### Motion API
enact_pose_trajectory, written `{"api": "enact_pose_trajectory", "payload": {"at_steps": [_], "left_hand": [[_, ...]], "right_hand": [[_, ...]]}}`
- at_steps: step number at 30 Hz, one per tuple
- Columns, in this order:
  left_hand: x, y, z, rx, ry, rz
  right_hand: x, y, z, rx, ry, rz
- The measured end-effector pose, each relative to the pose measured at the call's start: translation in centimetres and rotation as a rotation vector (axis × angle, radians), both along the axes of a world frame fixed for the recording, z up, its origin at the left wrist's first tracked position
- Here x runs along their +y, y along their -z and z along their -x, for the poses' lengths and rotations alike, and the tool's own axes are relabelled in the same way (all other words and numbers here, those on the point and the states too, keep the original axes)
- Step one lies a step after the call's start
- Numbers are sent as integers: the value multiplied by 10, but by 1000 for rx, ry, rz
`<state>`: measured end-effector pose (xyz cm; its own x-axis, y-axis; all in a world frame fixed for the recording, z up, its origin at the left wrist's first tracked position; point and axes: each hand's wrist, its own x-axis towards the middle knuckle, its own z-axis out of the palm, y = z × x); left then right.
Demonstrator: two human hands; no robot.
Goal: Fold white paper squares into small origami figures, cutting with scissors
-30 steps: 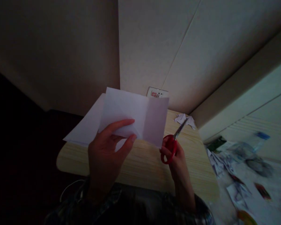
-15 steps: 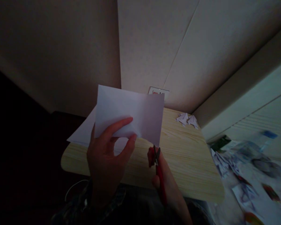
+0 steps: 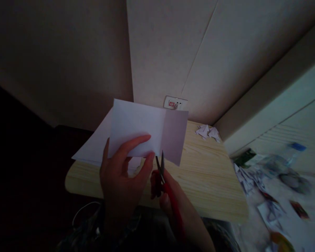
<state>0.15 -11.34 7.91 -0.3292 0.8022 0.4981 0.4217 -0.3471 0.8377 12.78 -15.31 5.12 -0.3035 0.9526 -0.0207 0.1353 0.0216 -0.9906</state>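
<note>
My left hand [image 3: 126,175] grips a white sheet of paper [image 3: 136,122] near its lower edge, thumb and fingers pinching it above the table. A crease runs down the sheet, and its right part looks darker. In my right hand [image 3: 178,203] is a pair of scissors [image 3: 172,201] with red handles. The blades are parted and point up at the paper's lower edge, close to the crease and just right of my left thumb. More white paper [image 3: 90,150] lies on the table behind my left hand.
The small wooden table [image 3: 199,185] stands against the wall. Two folded paper shapes [image 3: 203,131] lie at its far right corner, below a wall socket [image 3: 174,103]. To the right are a plastic bottle [image 3: 286,155], crumpled paper [image 3: 248,180] and other clutter. A thin white cable [image 3: 80,211] hangs at lower left.
The scissors in my right hand have moved left, from the paper's lower right corner to near the crease. The paper has shifted slightly right and down.
</note>
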Motion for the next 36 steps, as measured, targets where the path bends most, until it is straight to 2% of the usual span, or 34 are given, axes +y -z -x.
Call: {"api": "enact_pose_trajectory", "payload": {"at_steps": [4,13,36], "left_hand": [[-2,-4,-2,4,26,-12],[-3,-4,-3,43,38,11],[-5,-3,-3,2,65,18]], "right_hand": [[2,4,4,49,33,-60],[4,2,6,28,107,-68],[4,-2,13,49,127,-69]]}}
